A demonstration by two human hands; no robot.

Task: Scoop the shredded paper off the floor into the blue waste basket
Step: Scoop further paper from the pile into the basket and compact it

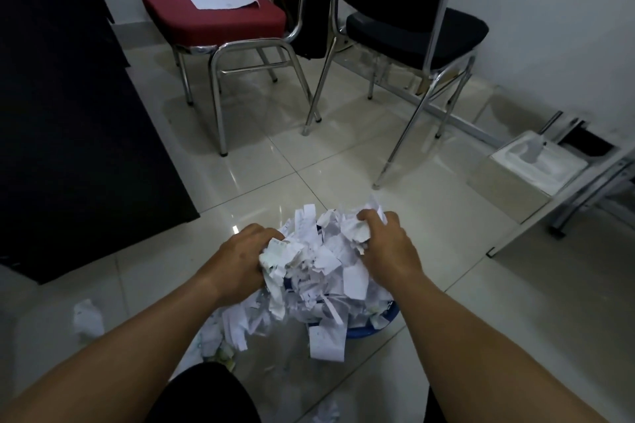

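Note:
A big heap of white shredded paper [319,268] is pressed between my two hands, right above the blue waste basket [364,331]. Only the basket's near right rim shows; paper hides the rest. My left hand [244,261] grips the heap's left side, and my right hand [388,244] grips its right side, fingers curled into the strips. Loose strips [233,326] spill over the basket's left side onto the floor. A crumpled scrap [87,318] lies on the tiles at the left, and another scrap [326,410] lies near the bottom edge.
Two red chairs [213,17] and a black chair [415,27] on chrome legs stand ahead on the glossy tiled floor. A dark cabinet [62,113] fills the left. A white box [536,165] and a metal frame [584,196] sit at the right by the wall.

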